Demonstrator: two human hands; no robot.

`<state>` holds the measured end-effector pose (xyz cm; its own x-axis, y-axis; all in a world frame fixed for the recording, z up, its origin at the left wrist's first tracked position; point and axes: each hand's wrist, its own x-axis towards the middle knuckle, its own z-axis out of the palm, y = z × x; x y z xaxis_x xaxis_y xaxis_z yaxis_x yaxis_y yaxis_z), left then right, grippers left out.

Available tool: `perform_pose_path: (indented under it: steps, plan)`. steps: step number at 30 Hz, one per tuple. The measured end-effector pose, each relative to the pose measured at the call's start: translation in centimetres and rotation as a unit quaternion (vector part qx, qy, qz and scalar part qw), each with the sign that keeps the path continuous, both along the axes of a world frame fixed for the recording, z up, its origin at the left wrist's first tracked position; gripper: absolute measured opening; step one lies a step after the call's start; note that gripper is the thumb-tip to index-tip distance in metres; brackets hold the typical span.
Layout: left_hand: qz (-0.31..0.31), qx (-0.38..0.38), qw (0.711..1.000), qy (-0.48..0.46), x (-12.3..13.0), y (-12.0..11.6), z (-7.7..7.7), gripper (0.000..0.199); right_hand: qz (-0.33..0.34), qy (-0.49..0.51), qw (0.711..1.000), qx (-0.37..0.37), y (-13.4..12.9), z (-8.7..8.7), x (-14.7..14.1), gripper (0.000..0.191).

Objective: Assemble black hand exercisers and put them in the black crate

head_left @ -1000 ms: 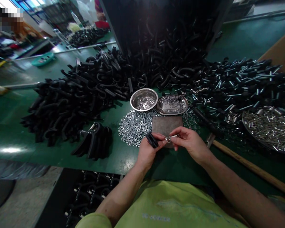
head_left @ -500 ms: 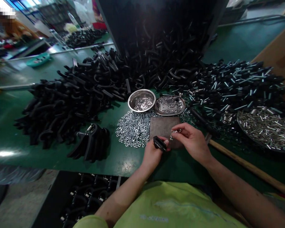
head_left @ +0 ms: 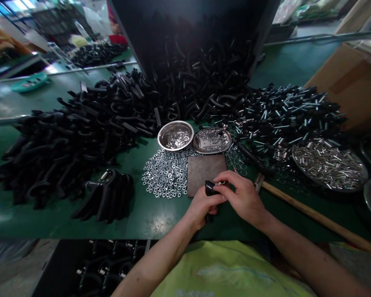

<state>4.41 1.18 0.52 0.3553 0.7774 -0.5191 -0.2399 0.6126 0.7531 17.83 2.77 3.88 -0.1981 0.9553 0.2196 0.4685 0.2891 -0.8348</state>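
My left hand [head_left: 202, 208] is closed around a black plastic part [head_left: 209, 188], whose top end sticks out above the fist. Thumb and forefinger of my right hand [head_left: 244, 198] pinch a small shiny metal piece against that end; it looks like a spring, mostly hidden by the fingers. Both hands touch each other over the near right corner of a flat steel plate [head_left: 200, 171]. Left of the plate spreads a heap of hex nuts [head_left: 163, 177]. Behind it stand a round metal bowl [head_left: 160, 142] of small pins and an oval metal tray [head_left: 228, 147] of rings.
Black curved parts [head_left: 89, 144] are heaped left and behind. A row of black clamps [head_left: 108, 198] stands at front left. Rightward lie a wooden-handled hammer [head_left: 309, 212], a wide dish of metal pins [head_left: 330, 165], black-headed bolts [head_left: 297, 111] and a cardboard box [head_left: 352, 86].
My right hand has brought the small metal piece down and left onto the black part. My left hand has turned the part more upright. The camera view has shifted slightly right.
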Motion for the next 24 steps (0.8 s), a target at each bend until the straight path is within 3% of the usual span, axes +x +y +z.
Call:
perform_pose_path:
  steps: [4, 7, 10, 13, 15, 18, 21, 24]
  plan:
    - [-0.082, 0.012, 0.992, 0.095, 0.2, -0.3, 0.4, 0.034, -0.034, 0.035, 0.994, -0.095, 0.4, -1.3, 0.5, 0.004]
    - [-0.092, -0.02, 0.995, 0.043, 0.5, -0.5, 0.5, 0.033, -0.02, 0.023, 0.992, -0.125, 1.3, -2.4, 2.2, 0.014]
    - [-0.062, -0.024, 0.997, -0.03, 0.0, -0.4, 0.4, 0.032, -0.047, -0.138, 0.987, -0.069, 2.2, -3.6, 5.2, 0.013]
    - [-0.024, 0.015, 1.0, -0.011, -1.1, 0.1, 0.2, 0.028, -0.08, -0.342, 0.936, -0.007, 2.6, -4.7, 7.8, 0.008]
    - [-0.015, 0.035, 0.999, 0.026, -1.7, 0.5, 0.2, 0.031, -0.076, -0.394, 0.916, -0.001, 2.5, -5.1, 8.5, 0.012]
    - [-0.004, 0.026, 0.998, 0.052, -1.9, 1.0, 0.3, 0.042, -0.065, -0.317, 0.946, 0.0, 2.1, -4.7, 7.6, 0.012]
    - [0.014, -0.004, 0.999, 0.035, -1.1, 1.2, 0.4, 0.047, -0.022, -0.092, 0.992, -0.077, 1.4, -3.0, 5.4, 0.012]
    - [0.025, -0.038, 0.999, -0.015, -0.1, 1.2, 0.3, 0.053, 0.023, 0.058, 0.987, -0.149, 0.5, -1.2, 2.8, 0.016]
